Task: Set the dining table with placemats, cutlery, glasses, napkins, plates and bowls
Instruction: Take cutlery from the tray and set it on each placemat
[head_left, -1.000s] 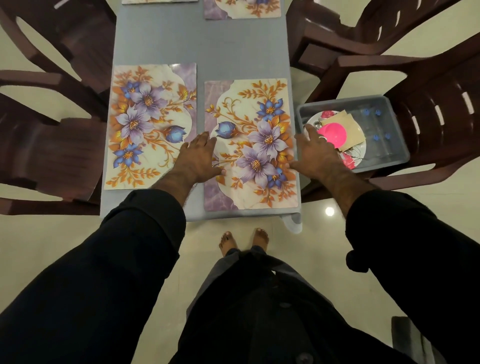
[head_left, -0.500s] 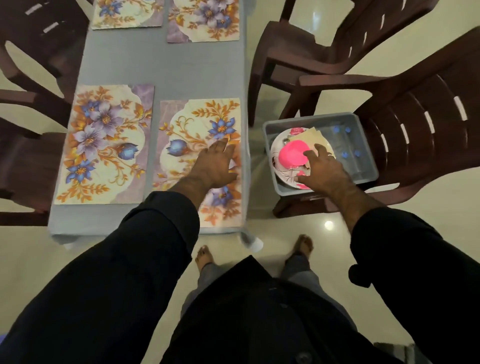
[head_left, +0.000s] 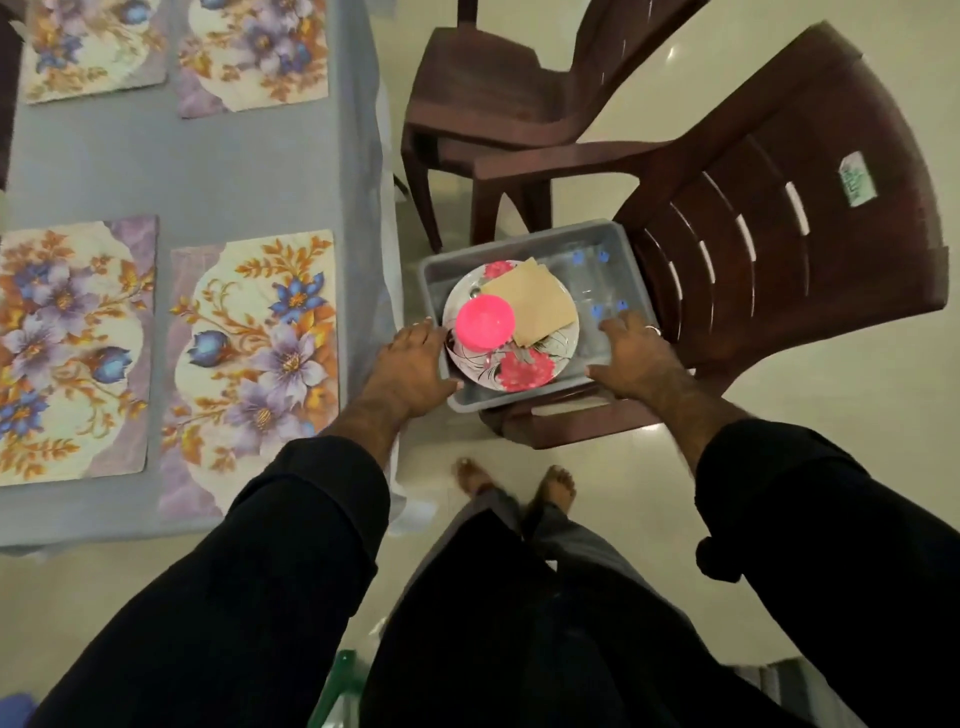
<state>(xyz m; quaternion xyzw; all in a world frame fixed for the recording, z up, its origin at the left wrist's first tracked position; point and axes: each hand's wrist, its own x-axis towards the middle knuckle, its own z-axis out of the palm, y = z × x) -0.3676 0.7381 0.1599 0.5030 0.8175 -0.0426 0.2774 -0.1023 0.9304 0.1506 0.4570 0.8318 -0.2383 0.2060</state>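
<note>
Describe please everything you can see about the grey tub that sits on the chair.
The grey tub is a shallow rectangular bin, plastic by its look, open on top, resting level on the seat of a brown chair beside the table. Inside lie a flowered plate carrying a pink bowl and tan napkins, plus clear glasses with blue marks. The left hand rests on its near-left corner; the right hand holds the near-right rim.

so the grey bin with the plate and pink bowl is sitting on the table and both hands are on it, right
Not quite. The head view shows the grey bin sitting on a brown chair beside the table, not on it. The left hand and right hand are on its sides.
</note>
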